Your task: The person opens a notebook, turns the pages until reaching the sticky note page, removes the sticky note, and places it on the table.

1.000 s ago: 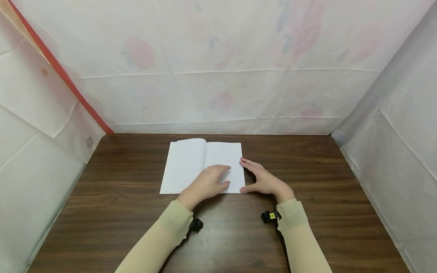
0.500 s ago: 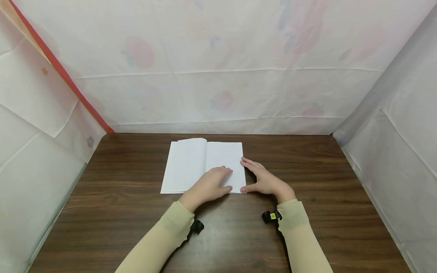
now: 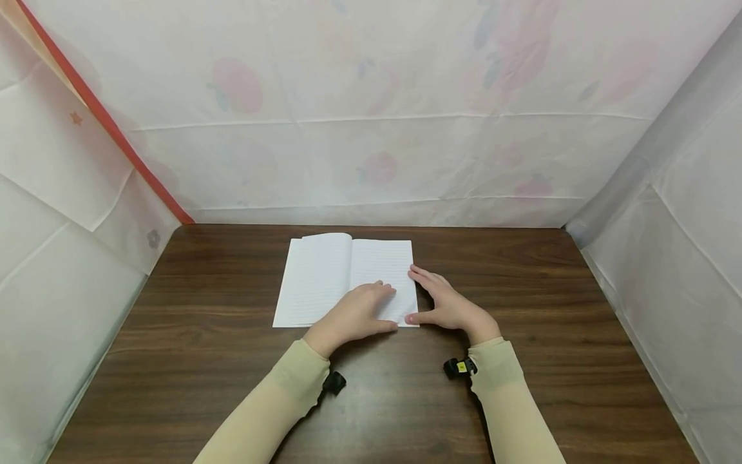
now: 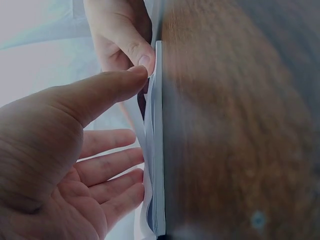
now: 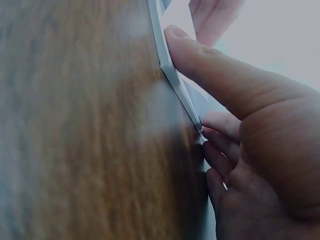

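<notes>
Two hands are working the near right corner of the open notebook (image 3: pixel 348 277), which is lying flat on the dark wood table (image 3: pixel 522 386), just ahead of both wrists.

My left hand (image 3: pixel 353 312) is lying palm-down on the right-hand page, fingers fairly straight and pressing, so relaxed rather than clenched. In the left wrist view its thumb (image 4: pixel 107 90) is reaching to the page edge and meeting the other hand's thumb there.

My right hand (image 3: pixel 449 306) is sitting just outside the notebook's right edge. Its fingertips are touching that edge further from me, and its thumb (image 5: pixel 210 67) is pressing against the near corner of the page stack. Fingers are loosely bent; I am not seeing a firm pinch on a sheet, though the right wrist view is showing the corner pages slightly lifted and fanned against the thumb.

Compared with a second ago, I am noting little movement: the left hand's fingers have drawn back slightly toward me, and the right thumb has crept inward onto the corner. My reading is that the hands are separating a single leaf, and that no page has been raised yet.
</notes>
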